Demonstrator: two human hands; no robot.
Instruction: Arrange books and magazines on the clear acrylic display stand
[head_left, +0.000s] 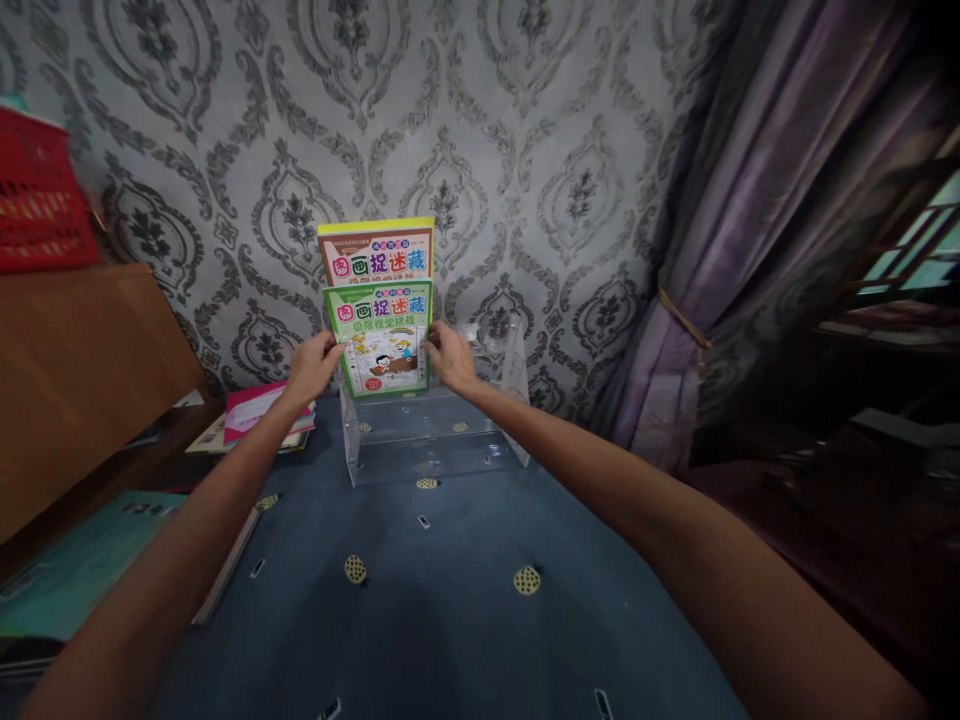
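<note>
A green-covered children's picture book [386, 345] is upright between my hands, its cover facing me. My left hand [315, 362] pinches its left edge, and my right hand [451, 357] grips the right edge. The book is at the left side of a clear tiered acrylic rack [439, 455]. Behind it, on a higher level, stands a brown-covered book [375, 258] with a yellow edge rising above it. Whether the green book's lower edge rests on the rack's tier I cannot tell.
Left of the rack lies a small pile with a pink book [255, 408] on top. Nearer, a teal book [97, 560] lies by a brown wooden box [90, 380] that bears a red basket [45, 190]. Blue patterned cloth [442, 630] covers the table; a purple curtain [720, 260] hangs right.
</note>
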